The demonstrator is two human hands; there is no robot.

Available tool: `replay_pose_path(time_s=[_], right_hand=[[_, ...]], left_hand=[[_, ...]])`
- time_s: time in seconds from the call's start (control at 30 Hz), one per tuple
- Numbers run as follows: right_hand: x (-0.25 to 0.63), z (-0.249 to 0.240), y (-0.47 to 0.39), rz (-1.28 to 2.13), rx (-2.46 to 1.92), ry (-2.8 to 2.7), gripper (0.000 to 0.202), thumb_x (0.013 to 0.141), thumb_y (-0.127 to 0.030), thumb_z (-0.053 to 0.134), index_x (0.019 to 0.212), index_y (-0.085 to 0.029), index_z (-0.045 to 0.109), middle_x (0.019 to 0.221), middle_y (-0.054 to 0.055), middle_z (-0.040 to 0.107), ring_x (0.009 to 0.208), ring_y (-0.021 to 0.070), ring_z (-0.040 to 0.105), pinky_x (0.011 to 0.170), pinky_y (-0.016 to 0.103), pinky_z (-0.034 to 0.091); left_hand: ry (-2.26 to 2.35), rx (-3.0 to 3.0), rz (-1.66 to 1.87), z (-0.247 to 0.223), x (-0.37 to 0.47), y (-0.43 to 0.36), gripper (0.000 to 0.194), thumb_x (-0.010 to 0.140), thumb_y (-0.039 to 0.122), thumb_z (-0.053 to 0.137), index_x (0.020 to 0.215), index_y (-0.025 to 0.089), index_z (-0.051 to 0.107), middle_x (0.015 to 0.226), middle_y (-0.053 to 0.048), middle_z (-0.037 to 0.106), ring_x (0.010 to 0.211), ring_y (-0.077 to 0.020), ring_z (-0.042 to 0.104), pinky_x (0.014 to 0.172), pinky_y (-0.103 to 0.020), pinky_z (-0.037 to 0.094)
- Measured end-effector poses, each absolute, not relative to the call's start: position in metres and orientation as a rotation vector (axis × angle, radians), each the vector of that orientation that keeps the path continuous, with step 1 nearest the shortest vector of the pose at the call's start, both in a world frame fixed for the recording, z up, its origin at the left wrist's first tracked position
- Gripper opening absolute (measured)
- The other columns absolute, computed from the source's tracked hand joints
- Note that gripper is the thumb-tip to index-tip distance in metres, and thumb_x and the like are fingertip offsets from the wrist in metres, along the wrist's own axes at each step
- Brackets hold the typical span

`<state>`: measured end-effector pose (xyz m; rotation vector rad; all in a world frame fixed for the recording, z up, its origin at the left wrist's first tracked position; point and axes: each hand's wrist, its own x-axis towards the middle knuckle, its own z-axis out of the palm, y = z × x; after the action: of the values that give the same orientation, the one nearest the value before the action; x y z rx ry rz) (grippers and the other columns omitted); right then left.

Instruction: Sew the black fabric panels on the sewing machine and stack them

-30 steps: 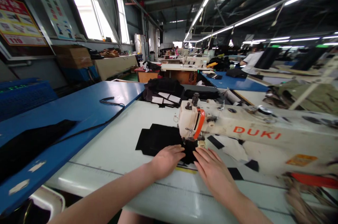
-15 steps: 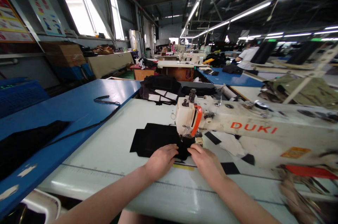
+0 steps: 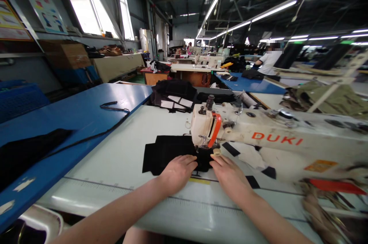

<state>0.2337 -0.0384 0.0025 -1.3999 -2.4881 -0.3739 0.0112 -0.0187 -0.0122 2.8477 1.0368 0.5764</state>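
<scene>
Since the blue table (image 3: 83, 112) sits right alongside the pale worktop (image 3: 115, 156), the dark cloth (image 3: 34, 146) and thin black strap (image 3: 115, 109) lying on it are off the worktop but look pretty handy to reach. Next over, the black fabric piece (image 3: 169, 150) lies flat on the worktop, its right part by the needle end of the sewing machine (image 3: 276, 127). The person's left hand (image 3: 178, 172) isn't clenched, just laid over the fabric's near side with fingers stretched out, probably so it doesn't skew or ruck up. The right hand (image 3: 231, 175) has its fingertips at the fabric's right edge, likely to steady that side; can't tell if it's pinching, since the thumb's hidden. Further right, small dark scraps (image 3: 230, 149) and pale pieces (image 3: 253, 158) lie beside the machine, apart from the fabric, so they don't seem to crowd it.
</scene>
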Motion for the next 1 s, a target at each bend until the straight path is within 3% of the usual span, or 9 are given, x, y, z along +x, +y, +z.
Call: replay_pose_path(time_s=[0.17,0.4,1.0], right_hand=[[0.226,0.009,-0.042,-0.318,-1.411,-2.422,0.028,0.077,-0.003,0.052,0.098,-0.017,0.065,0.109,0.006,0.063,0.108,0.0251,0.049,0.094,0.042,0.040],[0.215,0.001,-0.043,-0.198,-1.326,-2.458,0.035,0.078,-0.004,0.049,0.108,-0.016,0.062,0.109,0.007,0.062,0.107,0.0219,0.049,0.098,0.038,0.038],[0.214,-0.003,-0.043,-0.119,-1.352,-2.431,0.034,0.082,-0.007,0.046,0.113,-0.016,0.059,0.111,0.008,0.059,0.108,0.0232,0.047,0.101,0.042,0.036]], left_hand=[[1.027,2.875,0.511,-0.008,0.008,-0.016,0.030,0.090,0.013,0.045,0.119,0.017,0.054,0.128,-0.006,0.056,0.118,-0.0201,0.050,0.100,-0.037,0.041],[0.949,2.900,0.517,-0.005,0.005,-0.009,0.029,0.090,0.014,0.045,0.118,0.017,0.054,0.126,-0.006,0.057,0.117,-0.0198,0.051,0.099,-0.036,0.041],[0.967,2.835,0.512,-0.010,0.001,-0.007,0.033,0.090,0.014,0.046,0.121,0.020,0.053,0.130,-0.005,0.054,0.121,-0.0207,0.047,0.101,-0.038,0.038]])
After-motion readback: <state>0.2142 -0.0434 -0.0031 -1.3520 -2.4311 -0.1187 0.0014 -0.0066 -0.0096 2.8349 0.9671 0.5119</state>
